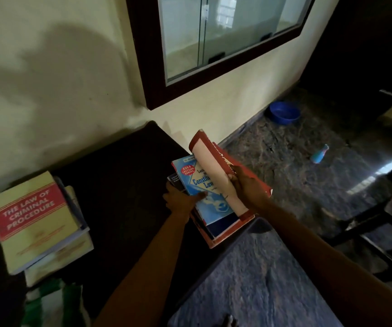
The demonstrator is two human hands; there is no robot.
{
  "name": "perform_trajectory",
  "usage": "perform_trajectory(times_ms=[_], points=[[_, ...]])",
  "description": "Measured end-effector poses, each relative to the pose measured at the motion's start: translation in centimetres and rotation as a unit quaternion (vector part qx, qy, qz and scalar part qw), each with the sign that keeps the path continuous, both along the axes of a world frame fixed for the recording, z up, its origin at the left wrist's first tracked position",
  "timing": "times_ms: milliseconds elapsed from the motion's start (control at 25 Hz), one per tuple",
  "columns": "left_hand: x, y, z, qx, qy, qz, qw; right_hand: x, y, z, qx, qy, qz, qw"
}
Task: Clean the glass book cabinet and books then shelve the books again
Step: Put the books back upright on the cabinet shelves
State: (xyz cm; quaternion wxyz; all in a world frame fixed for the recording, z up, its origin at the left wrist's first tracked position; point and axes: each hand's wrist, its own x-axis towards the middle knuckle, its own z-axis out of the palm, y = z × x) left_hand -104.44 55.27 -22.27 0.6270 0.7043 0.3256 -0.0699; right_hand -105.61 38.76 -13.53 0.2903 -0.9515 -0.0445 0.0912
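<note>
A stack of books lies at the right end of a dark bench [124,175]. My right hand [246,187] grips a red book [213,166] tilted up on its edge above the stack, its pale page block facing me. Under it lies a blue book [202,182] on constitutional law, and my left hand [180,199] holds the stack's left side with the thumb on the blue cover. A second pile topped by a cream and red criminal procedure book [34,220] sits at the bench's left end. The glass book cabinet [225,36] is set in the wall above, its shelf bare.
A blue basin [284,112] stands on the stone floor by the wall. A small blue spray bottle [319,154] lies on the floor further right. A dark chair frame [379,223] is at the right edge. A green and white bag [53,303] sits at bottom left.
</note>
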Motion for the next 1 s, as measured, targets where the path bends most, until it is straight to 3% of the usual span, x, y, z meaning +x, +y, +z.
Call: perform_trajectory(times_ms=[160, 360, 480, 600, 760, 880, 960, 1000], points=[[-0.3, 0.1, -0.8, -0.109, -0.008, 0.052, 0.993, 0.3, 0.3, 1.0, -0.025, 0.004, 0.043, 0.999], [-1.3, 3.3, 0.5, -0.045, -0.024, 0.039, 0.998, 0.2, 1.8, 2.9, -0.144, -0.032, 0.093, 0.985], [-3.1, 6.3, -0.1, -0.102, -0.043, 0.081, 0.991, -0.6, 2.3, 2.8, -0.208, -0.072, 0.095, 0.971], [-5.6, 10.0, -0.5, -0.152, -0.071, 0.111, 0.980, -0.8, 1.7, 1.8, -0.204, -0.069, 0.079, 0.973], [-9.0, 17.7, 1.5, -0.023, -0.068, 0.116, 0.991, -1.8, 1.6, 0.9, -0.179, -0.037, 0.066, 0.981], [-11.0, 19.5, 2.5, 0.095, -0.024, 0.027, 0.995, -2.8, 3.1, 0.8, -0.216, -0.053, 0.064, 0.973], [-12.0, 18.1, 2.0, 0.232, 0.043, -0.080, 0.969, -3.0, 3.8, 0.6, -0.220, -0.051, 0.069, 0.972], [-12.5, 17.3, 1.6, 0.318, 0.066, -0.113, 0.939, -3.2, 4.1, 0.4, -0.218, -0.052, 0.073, 0.972]])
